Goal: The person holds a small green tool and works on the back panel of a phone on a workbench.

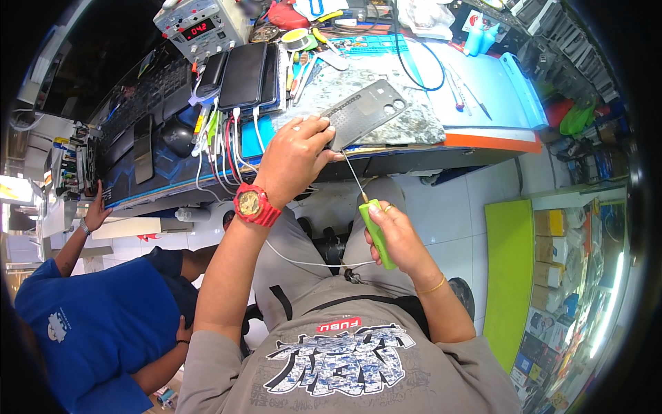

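Observation:
My left hand (298,153), with a red watch (255,205) on its wrist, is closed on the near-left end of a thin dark grey phone back cover (365,110). Round camera holes show at the cover's far right corner, and it lies tilted over a grey mottled work mat (414,124). My right hand (400,238) grips a green-handled tool (372,224) with a thin metal shaft, like a soldering iron. Its tip reaches the cover's near edge, close to my left fingertips. A white cord (310,263) runs toward this handle.
Dark phones (243,76) with plugged-in cables lie left of the mat. A power supply (200,27) stands behind them. Screwdrivers (456,90) rest on the right. At left, another person in a blue shirt (110,324) has a hand on the bench edge. A glass cabinet (572,290) stands right.

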Demonstrator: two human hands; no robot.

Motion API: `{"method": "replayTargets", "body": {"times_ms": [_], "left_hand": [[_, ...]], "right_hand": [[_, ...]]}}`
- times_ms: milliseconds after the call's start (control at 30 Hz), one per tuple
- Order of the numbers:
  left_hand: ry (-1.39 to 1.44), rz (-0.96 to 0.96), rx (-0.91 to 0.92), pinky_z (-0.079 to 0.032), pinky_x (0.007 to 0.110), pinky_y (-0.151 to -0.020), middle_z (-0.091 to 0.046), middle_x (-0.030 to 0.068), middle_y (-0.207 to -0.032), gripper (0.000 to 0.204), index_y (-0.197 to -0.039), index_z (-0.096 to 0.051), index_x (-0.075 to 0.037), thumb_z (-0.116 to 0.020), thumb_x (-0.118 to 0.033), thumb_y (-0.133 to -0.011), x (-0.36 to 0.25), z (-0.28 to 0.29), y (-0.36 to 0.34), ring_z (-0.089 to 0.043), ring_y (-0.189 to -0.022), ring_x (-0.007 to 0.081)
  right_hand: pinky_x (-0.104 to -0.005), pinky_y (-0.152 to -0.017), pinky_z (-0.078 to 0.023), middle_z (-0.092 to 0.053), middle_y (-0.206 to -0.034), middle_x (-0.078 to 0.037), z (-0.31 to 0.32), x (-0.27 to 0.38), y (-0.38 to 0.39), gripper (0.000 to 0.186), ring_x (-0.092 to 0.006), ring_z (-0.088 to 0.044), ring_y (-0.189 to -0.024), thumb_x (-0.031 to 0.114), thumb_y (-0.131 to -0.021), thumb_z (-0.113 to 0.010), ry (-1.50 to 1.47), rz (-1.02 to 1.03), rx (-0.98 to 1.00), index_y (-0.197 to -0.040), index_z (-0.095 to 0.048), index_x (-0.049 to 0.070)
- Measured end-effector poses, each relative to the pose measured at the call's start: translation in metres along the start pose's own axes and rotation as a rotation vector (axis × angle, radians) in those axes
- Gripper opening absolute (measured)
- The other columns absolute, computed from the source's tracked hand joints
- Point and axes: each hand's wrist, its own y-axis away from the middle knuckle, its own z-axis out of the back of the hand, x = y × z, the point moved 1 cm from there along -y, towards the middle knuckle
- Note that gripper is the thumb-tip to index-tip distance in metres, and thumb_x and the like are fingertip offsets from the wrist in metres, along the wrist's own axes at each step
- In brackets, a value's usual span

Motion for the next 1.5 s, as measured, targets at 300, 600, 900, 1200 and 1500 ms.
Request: {"method": "replayTargets", "body": {"times_ms": [300, 600, 900, 1200, 1500], "left_hand": [[0.007, 0.003, -0.004, -0.049, 0.047, -0.108, -0.073, 0.0153, -0.127, 0.037, -0.115, -0.076, -0.001, -0.083, -0.022, -0.085, 0.0007, -0.0011, -0.0002, -0.065, -0.126, 0.0366], [0.002, -0.007, -0.003, -0.049, 0.047, -0.109, -0.072, 0.0157, -0.128, 0.038, -0.116, -0.075, -0.001, -0.082, -0.022, -0.085, 0.0008, -0.0016, 0.0003, -0.064, -0.126, 0.0369], [-0.017, -0.026, -0.018, -0.05, 0.046, -0.108, -0.072, 0.0157, -0.128, 0.038, -0.116, -0.075, -0.001, -0.082, -0.023, -0.086, 0.001, -0.0028, -0.0002, -0.064, -0.126, 0.037], [-0.028, -0.034, 0.003, -0.048, 0.048, -0.11, -0.072, 0.0141, -0.127, 0.037, -0.117, -0.075, -0.002, -0.082, -0.023, -0.087, 0.003, -0.0019, -0.0004, -0.064, -0.126, 0.0348], [-0.034, -0.033, 0.011, -0.045, 0.05, -0.113, -0.072, 0.013, -0.127, 0.036, -0.117, -0.075, -0.003, -0.081, -0.023, -0.087, 0.002, -0.0018, -0.0011, -0.064, -0.126, 0.0331]], "right_hand": [[-0.0272, -0.044, -0.047, -0.059, -0.077, -0.005, 0.0016, 0.0054, 0.0009, 0.036, -0.0117, -0.057, -0.05, 0.045, -0.112, -0.048, 0.007, -0.019, 0.019, -0.111, -0.054, 0.009], [-0.0271, -0.044, -0.047, -0.059, -0.076, -0.005, 0.0029, 0.0054, 0.0013, 0.037, -0.0118, -0.057, -0.05, 0.046, -0.112, -0.048, -0.032, -0.037, 0.038, -0.111, -0.053, 0.009], [-0.027, -0.044, -0.047, -0.059, -0.075, -0.005, 0.0018, 0.0032, -0.0004, 0.036, -0.012, -0.057, -0.05, 0.046, -0.112, -0.047, -0.053, -0.045, 0.025, -0.109, -0.053, 0.01], [-0.0272, -0.044, -0.048, -0.059, -0.076, -0.005, 0.0026, 0.0025, -0.0003, 0.04, -0.0116, -0.058, -0.05, 0.048, -0.112, -0.048, -0.069, -0.041, 0.047, -0.108, -0.053, 0.008], [-0.027, -0.044, -0.048, -0.059, -0.076, -0.005, 0.0025, 0.001, -0.0022, 0.041, -0.0115, -0.058, -0.05, 0.048, -0.111, -0.049, -0.076, -0.035, 0.044, -0.104, -0.052, 0.008]]}}
